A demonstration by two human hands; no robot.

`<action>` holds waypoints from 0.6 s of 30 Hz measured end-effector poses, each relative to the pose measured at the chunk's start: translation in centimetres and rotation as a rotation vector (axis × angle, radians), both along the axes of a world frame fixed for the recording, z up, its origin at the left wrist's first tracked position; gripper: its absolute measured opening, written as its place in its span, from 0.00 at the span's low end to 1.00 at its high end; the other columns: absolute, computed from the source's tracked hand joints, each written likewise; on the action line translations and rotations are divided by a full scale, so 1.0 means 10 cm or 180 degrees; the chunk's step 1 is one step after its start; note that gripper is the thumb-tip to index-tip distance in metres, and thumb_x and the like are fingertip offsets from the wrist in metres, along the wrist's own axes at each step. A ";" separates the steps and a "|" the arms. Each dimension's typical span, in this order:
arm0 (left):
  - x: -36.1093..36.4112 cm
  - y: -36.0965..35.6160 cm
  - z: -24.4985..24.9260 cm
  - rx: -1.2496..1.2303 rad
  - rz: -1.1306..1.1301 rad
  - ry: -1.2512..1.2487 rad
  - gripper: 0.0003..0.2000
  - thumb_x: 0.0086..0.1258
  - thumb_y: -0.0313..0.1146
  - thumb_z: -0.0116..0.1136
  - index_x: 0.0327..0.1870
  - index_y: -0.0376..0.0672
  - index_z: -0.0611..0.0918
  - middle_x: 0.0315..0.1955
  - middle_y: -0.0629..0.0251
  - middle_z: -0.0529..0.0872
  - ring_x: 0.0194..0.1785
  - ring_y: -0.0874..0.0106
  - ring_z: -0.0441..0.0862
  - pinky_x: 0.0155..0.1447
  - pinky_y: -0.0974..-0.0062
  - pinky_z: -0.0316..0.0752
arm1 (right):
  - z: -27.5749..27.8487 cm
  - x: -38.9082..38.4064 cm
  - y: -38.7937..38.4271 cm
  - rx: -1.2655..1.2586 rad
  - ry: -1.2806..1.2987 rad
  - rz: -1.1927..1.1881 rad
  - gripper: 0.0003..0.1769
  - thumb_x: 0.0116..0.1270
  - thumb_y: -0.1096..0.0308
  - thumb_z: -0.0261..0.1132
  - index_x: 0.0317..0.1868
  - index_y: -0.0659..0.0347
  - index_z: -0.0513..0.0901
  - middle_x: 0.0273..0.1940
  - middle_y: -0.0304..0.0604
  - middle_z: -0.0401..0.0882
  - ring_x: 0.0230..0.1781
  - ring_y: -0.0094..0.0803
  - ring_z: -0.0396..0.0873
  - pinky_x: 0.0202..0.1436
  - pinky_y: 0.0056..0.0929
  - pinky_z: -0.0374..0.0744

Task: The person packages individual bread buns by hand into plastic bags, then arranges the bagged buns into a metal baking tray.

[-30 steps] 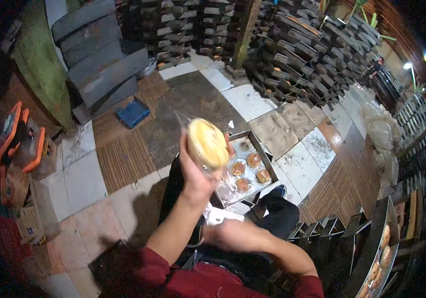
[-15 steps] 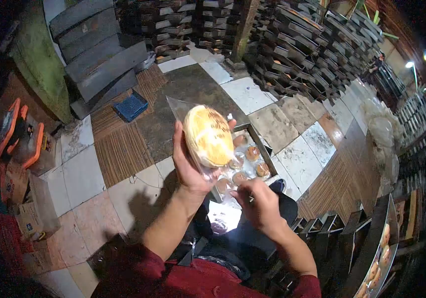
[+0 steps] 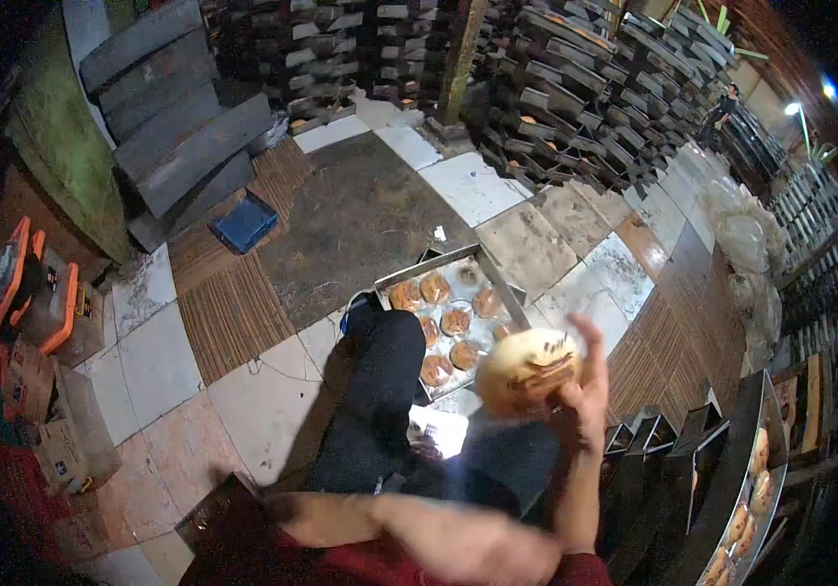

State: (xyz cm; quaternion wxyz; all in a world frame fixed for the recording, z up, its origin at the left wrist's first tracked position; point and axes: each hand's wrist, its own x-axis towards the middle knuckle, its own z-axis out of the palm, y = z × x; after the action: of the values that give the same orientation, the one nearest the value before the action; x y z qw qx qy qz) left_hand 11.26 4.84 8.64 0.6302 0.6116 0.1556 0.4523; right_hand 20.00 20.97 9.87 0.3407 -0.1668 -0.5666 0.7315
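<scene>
My right hand (image 3: 587,396) holds a large round bun (image 3: 528,369), pale with dark brown marks on top, up at the right of my knees. Its fingers are wrapped about the bun's right side, one finger pointing up. Whether a clear bag still covers the bun I cannot make out. My left hand (image 3: 497,549) is smeared by motion low in front of my body, its forearm crossing to the right. Beyond my knees, a metal tray (image 3: 509,305) on the floor holds several small brown buns (image 3: 455,321), seemingly in clear wraps. The large bun overlaps the tray's near right corner.
At right stands another long tray with buns (image 3: 759,479). A blue basket (image 3: 245,224) lies on the tiled floor. Orange-edged crates (image 3: 62,303) and cartons (image 3: 60,444) stand at left. Stacked dark trays (image 3: 565,88) line the back, where another person (image 3: 720,117) stands.
The large bun has gone from my left hand to my right hand and moved right and down. My left hand has swung down toward my lap. More of the floor tray now shows.
</scene>
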 end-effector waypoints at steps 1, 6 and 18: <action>-0.13 -0.15 0.35 -0.0645 -0.0874 -0.0322 0.29 0.63 0.48 0.55 0.55 0.32 0.71 0.53 0.50 0.73 0.58 0.60 0.70 0.64 0.66 0.61 | -0.11 0.02 -0.01 -0.0514 -0.0191 0.0391 0.46 0.48 0.61 0.73 0.62 0.64 0.56 0.54 0.54 0.69 0.53 0.41 0.73 0.55 0.37 0.75; -0.80 -0.46 -0.26 -0.0377 0.0495 -0.1459 0.24 0.66 0.47 0.51 0.51 0.31 0.71 0.47 0.53 0.75 0.52 0.64 0.73 0.57 0.69 0.67 | -1.42 -0.27 -0.94 -0.0164 -0.1670 0.0503 0.31 0.60 0.58 0.65 0.57 0.65 0.66 0.51 0.46 0.72 0.49 0.33 0.72 0.55 0.29 0.71; -0.92 -0.39 -0.96 -0.0857 0.4985 0.1210 0.06 0.63 0.29 0.56 0.33 0.33 0.80 0.26 0.61 0.80 0.32 0.72 0.78 0.38 0.75 0.71 | -1.21 -0.57 -0.89 0.1024 -0.1681 -0.0298 0.09 0.66 0.71 0.55 0.28 0.67 0.74 0.24 0.34 0.70 0.23 0.20 0.65 0.27 0.22 0.65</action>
State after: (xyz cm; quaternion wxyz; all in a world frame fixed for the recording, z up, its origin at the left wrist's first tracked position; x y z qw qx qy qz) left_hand 2.03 0.92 -1.01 0.1624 0.3108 0.6951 0.6276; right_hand 14.32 12.10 -2.20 0.2370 -0.3209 -0.7356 0.5475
